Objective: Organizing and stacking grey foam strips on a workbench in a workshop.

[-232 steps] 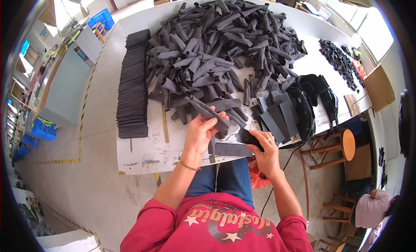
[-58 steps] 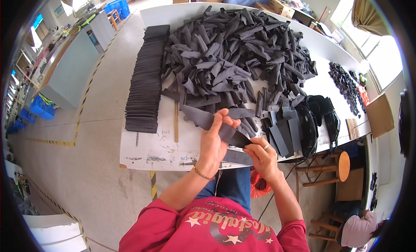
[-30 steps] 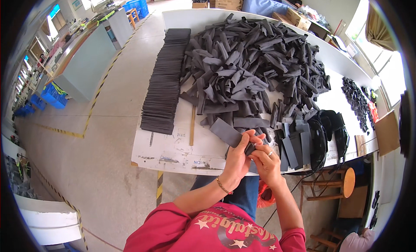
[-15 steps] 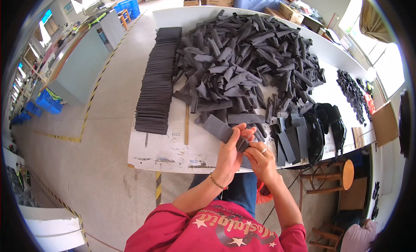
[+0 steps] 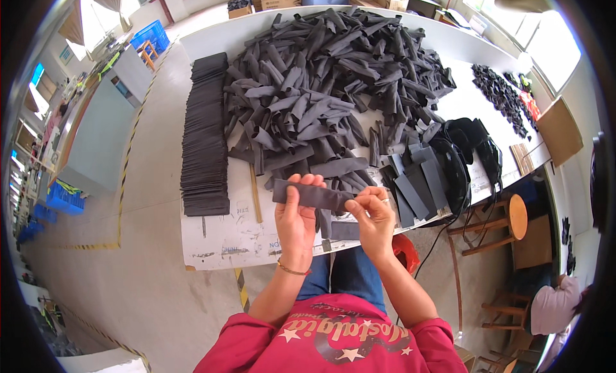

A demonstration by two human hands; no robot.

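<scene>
Above the near edge of the table, a dark grey fabric strip [image 5: 313,196] is stretched nearly level between my hands. My left hand [image 5: 296,220] grips its left part, thumb on top and fingers behind. At the right end, my right hand [image 5: 372,220] pinches the strip between thumb and fingers. Just beyond lies a big heap of loose, curled dark grey fabric pieces [image 5: 308,110]. A long, neat stack of flat dark strips [image 5: 205,135] runs along the left side. To the right of my hands, several flat grey panels [image 5: 414,187] lie fanned out.
Black glossy items [image 5: 462,158] rest beside the panels, at the table's right. Farther right is a pile of small black pieces [image 5: 500,100]. A wooden stool [image 5: 516,217] stands right of the white table [image 5: 212,244]. Another person's pink sleeve [image 5: 553,309] shows at lower right.
The strip, earlier slanted and bunched at its right end between both hands, is now drawn out straight and level. My hands have moved apart. The whole view has shifted a little.
</scene>
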